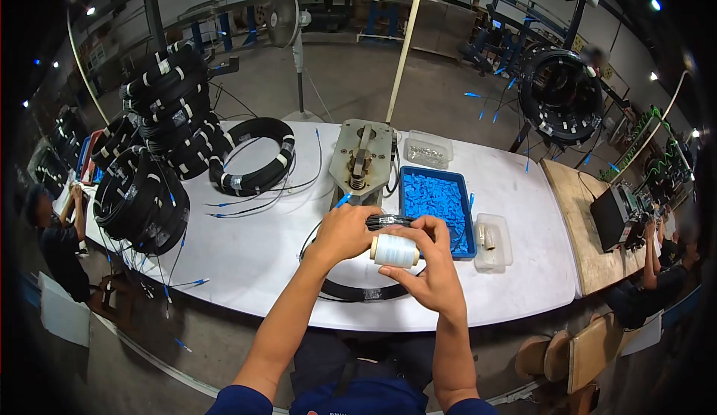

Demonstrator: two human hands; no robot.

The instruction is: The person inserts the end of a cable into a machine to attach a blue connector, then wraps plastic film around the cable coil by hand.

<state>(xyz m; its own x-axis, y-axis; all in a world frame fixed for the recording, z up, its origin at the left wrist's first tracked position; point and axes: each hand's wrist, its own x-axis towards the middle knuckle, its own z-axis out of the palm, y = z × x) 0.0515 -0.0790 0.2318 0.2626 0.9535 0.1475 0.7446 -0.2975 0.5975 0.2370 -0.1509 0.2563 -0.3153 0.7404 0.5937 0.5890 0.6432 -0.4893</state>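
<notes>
My right hand (433,269) is curled round a small roll of whitish film (396,251) with a cream core, held in front of a coil of black cable (371,293). My left hand (343,233) is closed on the top of this coil, its fingertips partly hidden. The coil's lower part rests on the white table by its near edge. A blue connector (343,200) sticks up just beyond my left hand. Behind the hands stands a metal press-like machine (364,157) with a spring at its front.
A blue tray (470,247) of small blue parts stands right of the machine, with clear plastic boxes (429,150) nearby. Another black coil (254,183) lies left; stacked coils (160,116) rise beyond it. A fan (285,19) stands behind. People sit at both sides.
</notes>
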